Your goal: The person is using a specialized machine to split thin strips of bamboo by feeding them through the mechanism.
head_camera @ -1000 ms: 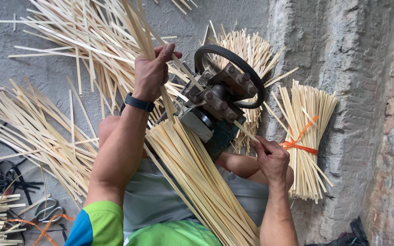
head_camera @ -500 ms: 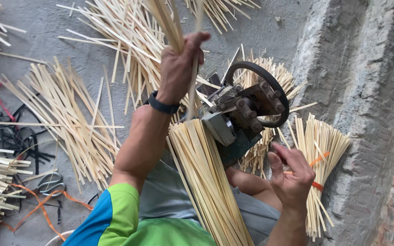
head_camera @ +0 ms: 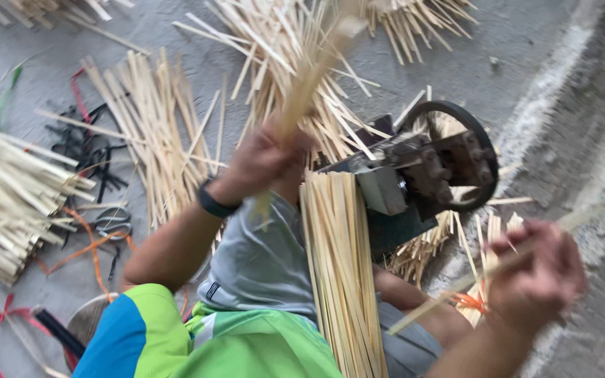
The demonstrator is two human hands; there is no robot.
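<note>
Your left hand (head_camera: 264,161) is gripping a bunch of bamboo strips (head_camera: 309,84); the fingers are closed around the bunch, which is rising up and away from the fist and is blurred at its far end. A dark wristband (head_camera: 213,204) is sitting on that wrist. Your right hand (head_camera: 537,276) is closed around a single strip (head_camera: 456,294), which is running slantwise from lower left to upper right through the fist; its upper end is blurred.

Between the two hands, a small machine (head_camera: 414,182) with a black wheel (head_camera: 481,150) is standing on the concrete floor (head_camera: 512,56). A flat stack of strips (head_camera: 341,273) is lying over your lap, its far end just beside the machine's grey housing.

Loose strips are lying fanned out on the floor behind the machine and to its left. A thick bundle of strips (head_camera: 8,203) is lying at the left edge. Near it, scissors (head_camera: 110,222) are resting among orange ties (head_camera: 85,255) and black ties (head_camera: 82,150). An orange-tied bundle (head_camera: 481,280) is standing near your right hand, partly hidden by it.
</note>
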